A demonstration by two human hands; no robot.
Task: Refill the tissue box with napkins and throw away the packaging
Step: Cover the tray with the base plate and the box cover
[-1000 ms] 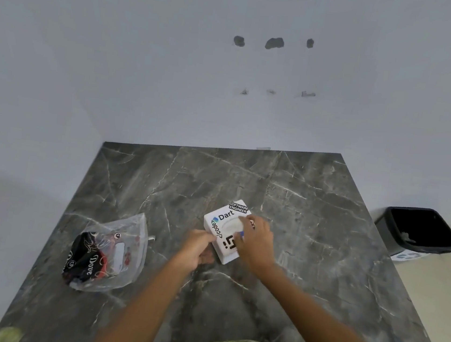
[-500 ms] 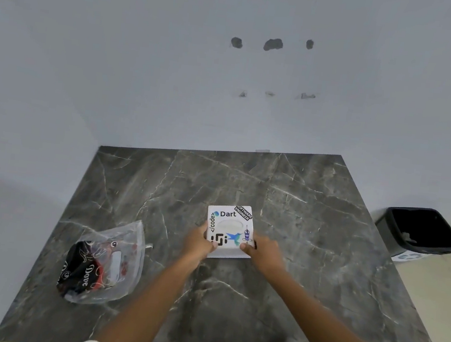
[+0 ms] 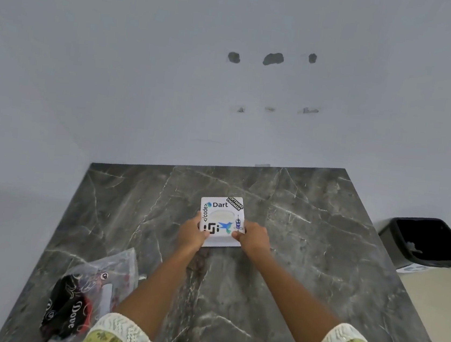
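A white square tissue box covered in stickers sits on the dark marble table, its top facing up. My left hand grips its near left corner and my right hand grips its near right corner, thumbs on the lid. A clear plastic package with black and red printing lies near the table's front left corner, apart from both hands.
A black waste bin stands on the floor to the right of the table. A plain grey wall with a few dark holes rises behind the table. Green patterned sleeves show at the bottom edge.
The box has been turned square to me and pushed slightly farther away. My hands moved from its top and side to its two near corners.
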